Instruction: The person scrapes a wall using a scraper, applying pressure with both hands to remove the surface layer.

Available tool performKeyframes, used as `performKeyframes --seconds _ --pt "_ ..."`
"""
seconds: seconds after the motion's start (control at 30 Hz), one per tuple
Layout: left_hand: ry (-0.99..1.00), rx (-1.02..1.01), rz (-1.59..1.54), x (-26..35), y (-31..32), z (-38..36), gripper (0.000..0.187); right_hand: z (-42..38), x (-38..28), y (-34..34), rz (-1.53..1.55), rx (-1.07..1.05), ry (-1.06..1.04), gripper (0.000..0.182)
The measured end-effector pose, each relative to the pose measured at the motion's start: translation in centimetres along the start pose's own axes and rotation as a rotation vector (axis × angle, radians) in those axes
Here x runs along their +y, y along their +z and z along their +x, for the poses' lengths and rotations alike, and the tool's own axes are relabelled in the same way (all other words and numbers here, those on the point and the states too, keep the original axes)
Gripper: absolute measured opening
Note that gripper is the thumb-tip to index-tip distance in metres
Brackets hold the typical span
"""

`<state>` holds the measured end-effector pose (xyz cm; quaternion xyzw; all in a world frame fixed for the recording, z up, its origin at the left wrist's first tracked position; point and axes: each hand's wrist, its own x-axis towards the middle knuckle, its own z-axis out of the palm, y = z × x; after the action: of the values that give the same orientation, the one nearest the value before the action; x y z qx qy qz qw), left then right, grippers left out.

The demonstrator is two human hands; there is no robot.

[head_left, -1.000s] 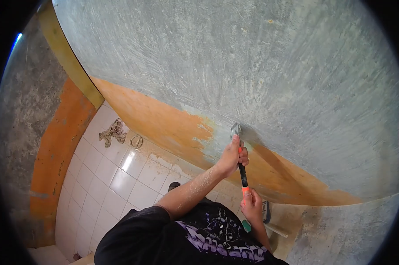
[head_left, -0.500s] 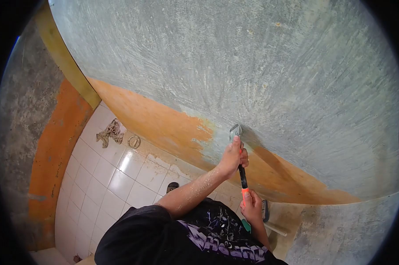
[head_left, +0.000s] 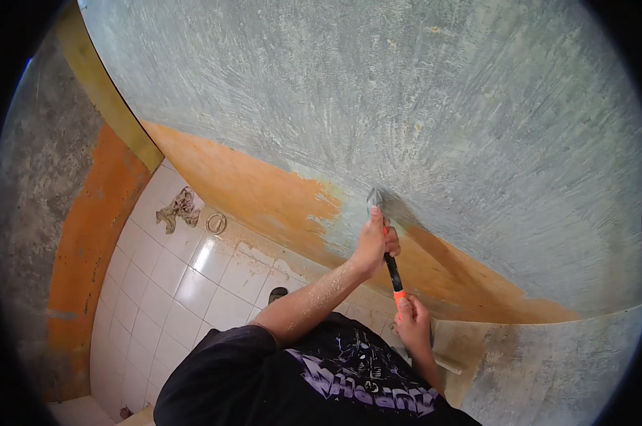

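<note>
A scraper with a black and orange handle (head_left: 394, 273) stands at a slant against the grey wall (head_left: 299, 78). Its grey metal head (head_left: 375, 194) touches or nearly touches the wall just above the orange painted band (head_left: 243, 181). My left hand (head_left: 374, 245) is wrapped round the handle close under the head, thumb stretched along it. Lower down, my right hand (head_left: 413, 323) grips the orange end of the handle. Pale dust clings to my left forearm.
On the white tiled floor (head_left: 193, 291) lie a crumpled cloth (head_left: 181, 207) and a ring-shaped object (head_left: 216, 224). Flakes are scattered along the wall's foot. A dark sandal tip (head_left: 278, 292) shows beside my left forearm. Another wall (head_left: 79, 248) rises at the left.
Both hands and the scraper have moved slightly up in view, and the scraper's head has slid up and a little left along the wall.
</note>
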<state>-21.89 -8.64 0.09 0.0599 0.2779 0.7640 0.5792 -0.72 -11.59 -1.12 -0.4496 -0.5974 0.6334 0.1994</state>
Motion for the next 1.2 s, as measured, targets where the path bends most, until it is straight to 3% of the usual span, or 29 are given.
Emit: performKeyframes --seconds 0.1,0.33,0.43,0.53,0.67,0.77,0.87,1.1,1.2 --pt "0.016 0.032 -0.007 0.4 0.2 0.2 0.054 -0.4 -0.7 -0.4 0.003 0.007 0.049 0.031" --pt "0.021 0.006 -0.019 1.4 -0.7 -0.1 0.056 0.3 -0.2 1.2 -0.115 0.056 -0.107 0.031" --pt "-0.018 -0.002 -0.012 1.0 0.3 -0.4 0.056 -0.5 -1.0 0.5 0.033 0.011 0.049 0.030" --pt "0.051 -0.025 -0.001 2.6 -1.3 -0.2 0.056 0.5 -1.1 2.3 -0.090 0.006 -0.016 0.030" --pt "-0.003 -0.006 -0.045 1.9 -0.9 -0.1 0.055 0.1 -0.4 1.5 -0.095 0.037 -0.051 0.030" --pt "-0.056 -0.007 -0.034 1.2 -0.8 -0.1 0.056 -0.4 -0.8 1.5 -0.047 0.040 0.033 0.030" --pt "0.038 -0.018 -0.007 3.4 -2.4 0.0 0.057 0.9 -0.9 3.7 -0.063 0.006 -0.076 0.030" --pt "-0.012 0.007 -0.036 2.6 -1.4 -0.1 0.057 0.2 -1.7 2.5 -0.033 0.018 0.027 0.031" --pt "0.078 0.027 -0.060 5.3 -3.8 0.4 0.057 2.0 -2.0 5.2 -0.130 -0.015 -0.085 0.031"
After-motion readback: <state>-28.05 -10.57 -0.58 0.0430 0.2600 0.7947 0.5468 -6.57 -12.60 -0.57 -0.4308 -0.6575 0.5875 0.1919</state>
